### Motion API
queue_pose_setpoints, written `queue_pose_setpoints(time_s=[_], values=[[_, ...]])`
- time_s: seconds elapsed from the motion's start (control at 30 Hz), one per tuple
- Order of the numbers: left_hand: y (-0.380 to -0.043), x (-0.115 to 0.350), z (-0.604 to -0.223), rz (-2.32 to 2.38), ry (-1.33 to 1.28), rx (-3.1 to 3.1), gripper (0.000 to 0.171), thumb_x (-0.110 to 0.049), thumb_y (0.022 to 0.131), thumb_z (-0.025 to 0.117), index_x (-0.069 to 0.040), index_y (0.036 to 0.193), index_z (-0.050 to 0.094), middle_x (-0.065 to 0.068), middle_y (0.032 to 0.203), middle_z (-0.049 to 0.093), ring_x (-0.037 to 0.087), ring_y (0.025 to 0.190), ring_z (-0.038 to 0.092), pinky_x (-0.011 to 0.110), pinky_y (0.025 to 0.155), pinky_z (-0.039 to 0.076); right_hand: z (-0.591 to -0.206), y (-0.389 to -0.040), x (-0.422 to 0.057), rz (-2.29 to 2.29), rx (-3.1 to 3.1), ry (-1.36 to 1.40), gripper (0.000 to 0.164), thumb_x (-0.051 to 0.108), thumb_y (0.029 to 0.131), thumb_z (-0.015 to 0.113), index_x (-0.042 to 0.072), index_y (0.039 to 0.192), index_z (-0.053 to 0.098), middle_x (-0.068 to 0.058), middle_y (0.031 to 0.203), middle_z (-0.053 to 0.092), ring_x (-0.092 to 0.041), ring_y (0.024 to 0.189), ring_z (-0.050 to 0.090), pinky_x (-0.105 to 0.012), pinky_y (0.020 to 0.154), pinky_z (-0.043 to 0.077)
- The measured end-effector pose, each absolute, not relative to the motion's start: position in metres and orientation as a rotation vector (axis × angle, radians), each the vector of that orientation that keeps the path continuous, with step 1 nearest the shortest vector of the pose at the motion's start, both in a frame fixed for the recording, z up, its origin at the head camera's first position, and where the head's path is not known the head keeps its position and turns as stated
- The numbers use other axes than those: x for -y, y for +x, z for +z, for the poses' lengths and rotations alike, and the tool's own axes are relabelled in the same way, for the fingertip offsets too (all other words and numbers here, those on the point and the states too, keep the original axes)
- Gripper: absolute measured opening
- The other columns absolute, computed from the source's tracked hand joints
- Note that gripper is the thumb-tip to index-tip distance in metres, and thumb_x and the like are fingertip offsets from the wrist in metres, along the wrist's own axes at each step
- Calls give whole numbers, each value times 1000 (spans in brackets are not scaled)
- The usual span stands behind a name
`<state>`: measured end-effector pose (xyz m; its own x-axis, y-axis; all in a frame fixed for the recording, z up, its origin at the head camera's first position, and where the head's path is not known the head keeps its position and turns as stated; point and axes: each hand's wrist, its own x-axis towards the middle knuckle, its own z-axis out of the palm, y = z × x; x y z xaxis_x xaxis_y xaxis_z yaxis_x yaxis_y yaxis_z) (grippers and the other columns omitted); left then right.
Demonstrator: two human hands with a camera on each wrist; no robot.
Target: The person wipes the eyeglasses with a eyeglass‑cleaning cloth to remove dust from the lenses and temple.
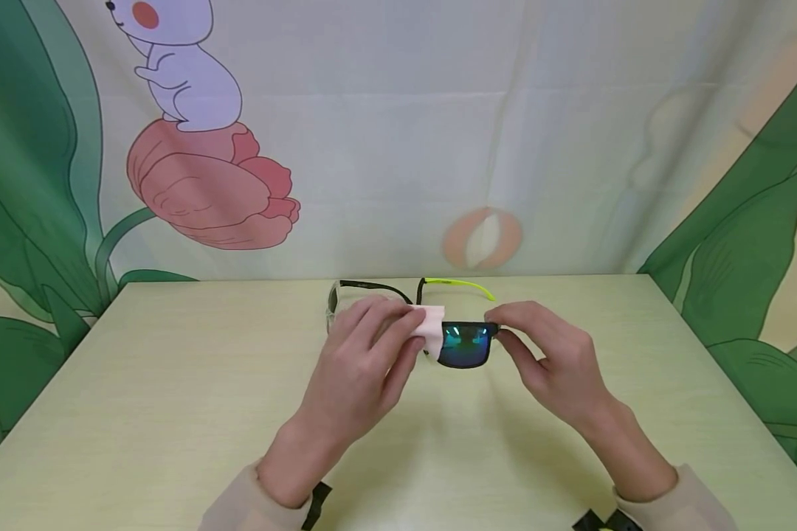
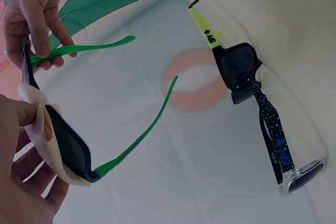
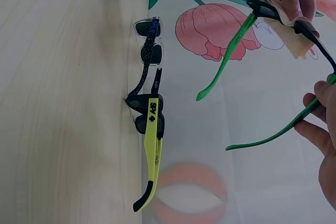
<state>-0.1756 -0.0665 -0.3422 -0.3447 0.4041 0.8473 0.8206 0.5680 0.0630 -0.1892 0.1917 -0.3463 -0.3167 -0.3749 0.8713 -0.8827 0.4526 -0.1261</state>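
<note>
Between the two hands, a pair of sunglasses (image 1: 466, 345) with a black front and blue-green mirrored lenses is held above the table. Its green temples (image 2: 142, 142) are unfolded and point away from the person. My left hand (image 1: 365, 354) pinches a pale pink cloth (image 1: 433, 330) wrapped over the lens on the left, which the cloth mostly hides. With thumb and fingers, my right hand (image 1: 561, 361) grips the opposite end of the frame by the hinge, where the green temple (image 3: 283, 132) starts.
Along the table's back edge lie two more pairs: black sunglasses with yellow temples (image 3: 150, 145) and clear-framed sunglasses (image 3: 144, 27) with dark speckled temples. Behind the pale table (image 1: 173, 398) hangs a printed curtain (image 1: 385, 162).
</note>
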Motion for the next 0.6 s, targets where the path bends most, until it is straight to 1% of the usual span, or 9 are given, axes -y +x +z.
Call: queue_pose_setpoints(time_s=[0.1,0.17,0.27,0.43,0.6], values=[[-175,67,-342,-642,-999,1998,18,-12,95,71,-3,111,73,10,108,66,30,104,60,45,92,45,-345,-189,-192,797,1874,1078,26,21,107,58,0,108,72,-8,102,73,-21,90,70,-21,93,53],[-175,67,-343,-653,-1014,2018,16,-12,95,72,-4,109,72,9,107,66,28,103,61,45,93,44,-345,-189,-192,799,1863,1089,26,20,107,58,-1,108,73,-9,103,72,-23,91,71,-22,94,53],[-176,67,-344,-665,-1034,2038,14,-12,96,72,-4,107,71,7,106,66,25,102,62,43,93,45,-344,-190,-192,798,1843,1099,25,19,107,59,-2,107,73,-11,104,72,-25,91,72,-23,94,53],[-176,67,-346,-662,-1053,2054,12,-11,96,71,-4,105,69,6,104,66,24,101,61,43,92,46,-344,-190,-190,806,1813,1100,24,17,106,60,-2,103,74,-13,105,72,-29,92,72,-26,96,53],[-177,67,-347,-631,-1073,2076,11,-10,96,72,-5,105,68,4,104,64,23,98,59,39,85,47,-345,-190,-190,816,1806,1088,23,17,106,60,1,100,74,-16,109,71,-29,94,72,-21,92,53]])
